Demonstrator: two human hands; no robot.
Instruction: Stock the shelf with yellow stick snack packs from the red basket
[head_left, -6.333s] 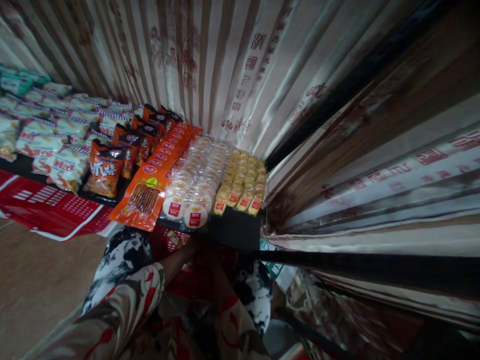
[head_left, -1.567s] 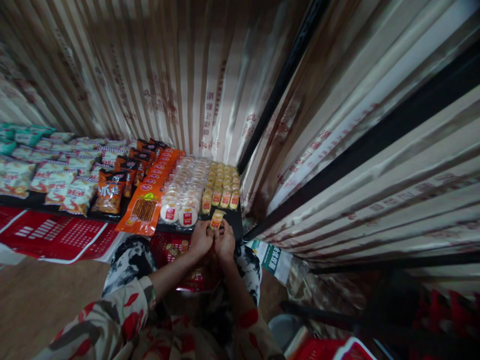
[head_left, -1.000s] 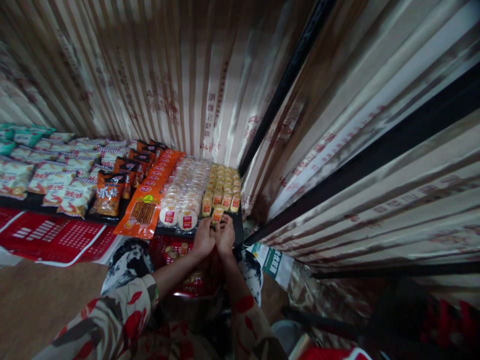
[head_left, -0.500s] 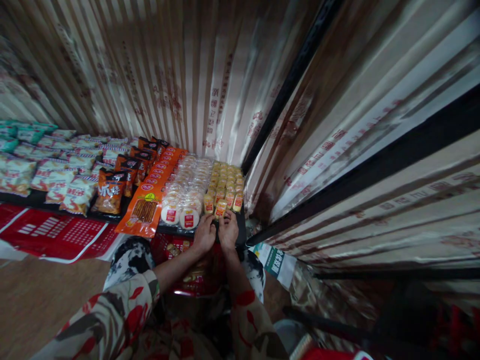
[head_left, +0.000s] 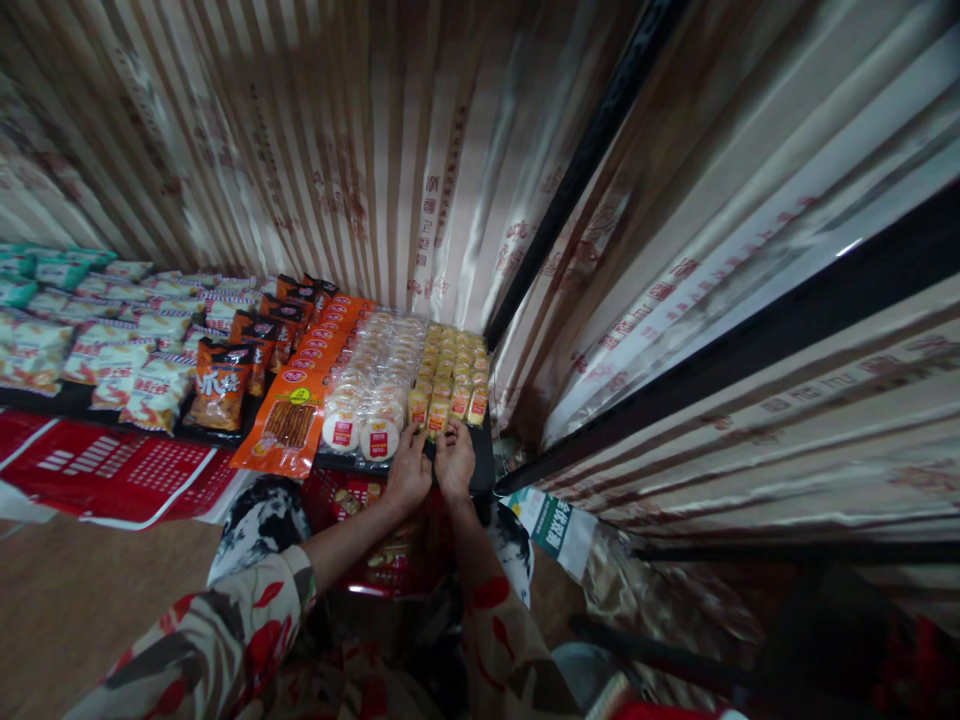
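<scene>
**Yellow packet (head_left: 438, 412) between two hands, close to the shelf's (head_left: 484, 445) front edge**

The left hand (head_left: 409, 474) and right hand (head_left: 455, 466) reach over the edge, fingers bent at the near end of the packet, one hand on each side. Whether either pinches it or merely rests against it cannot be told. The packet is in the front row of a tight block of similar yellow packets (head_left: 454, 362), leaning back.

Beyond the right hand, a narrow strip of black surface runs to the shelf's end, where a dark pole (head_left: 570, 200) slants upward. On the left, round white crackers (head_left: 379, 440) in glossy clear film crowd close to the left hand. Below the edge, a red basket (head_left: 386, 580) holding small packets fits between the knees.

Farther left come flat, slick orange packs (head_left: 285, 425), puffed orange-and-black bags (head_left: 217, 385) and pillow-shaped pale bags (head_left: 157, 390), with green bags (head_left: 60, 270) at the far end. Pleated, satiny curtain (head_left: 390, 180) with reddish print backs the whole display.
</scene>
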